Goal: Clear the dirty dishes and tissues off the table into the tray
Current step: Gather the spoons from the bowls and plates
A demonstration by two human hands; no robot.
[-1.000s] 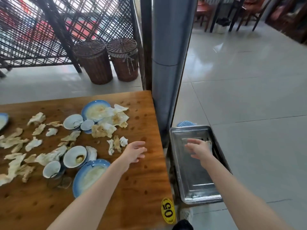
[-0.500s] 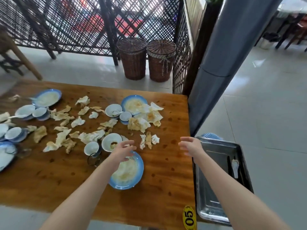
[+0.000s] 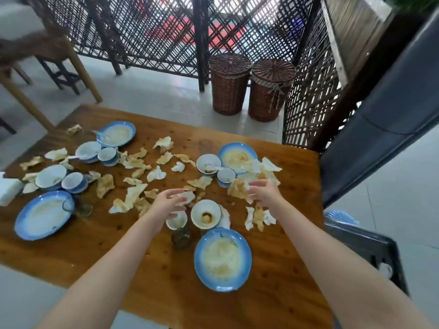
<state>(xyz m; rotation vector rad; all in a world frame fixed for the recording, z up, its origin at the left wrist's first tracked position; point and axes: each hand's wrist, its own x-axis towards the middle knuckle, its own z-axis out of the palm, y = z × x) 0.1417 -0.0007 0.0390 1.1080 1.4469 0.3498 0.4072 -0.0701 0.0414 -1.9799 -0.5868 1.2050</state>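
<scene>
The wooden table (image 3: pixel 147 255) is strewn with several crumpled stained tissues (image 3: pixel 133 198), blue-rimmed plates and small white bowls and cups. The nearest plate (image 3: pixel 222 258) lies in front of me, with a dirty white bowl (image 3: pixel 205 213) and a small cup (image 3: pixel 177 221) just beyond it. My left hand (image 3: pixel 166 201) hovers open above the cup and a tissue. My right hand (image 3: pixel 264 193) hovers open over a crumpled tissue (image 3: pixel 237 189) near the far right plate (image 3: pixel 237 156). The metal tray (image 3: pixel 370 245) sits low beside the table's right edge.
Two lidded wicker baskets (image 3: pixel 229 84) stand on the floor behind the table against a lattice screen. A grey pillar (image 3: pixel 380 119) rises at the right. A wooden stool (image 3: pixel 45 51) is at the far left. A white tissue pack (image 3: pixel 8 189) lies at the table's left edge.
My view has swung left from the tray to the table. Both hands have moved forward over the dishes and tissues, the right hand coming away from the tray.
</scene>
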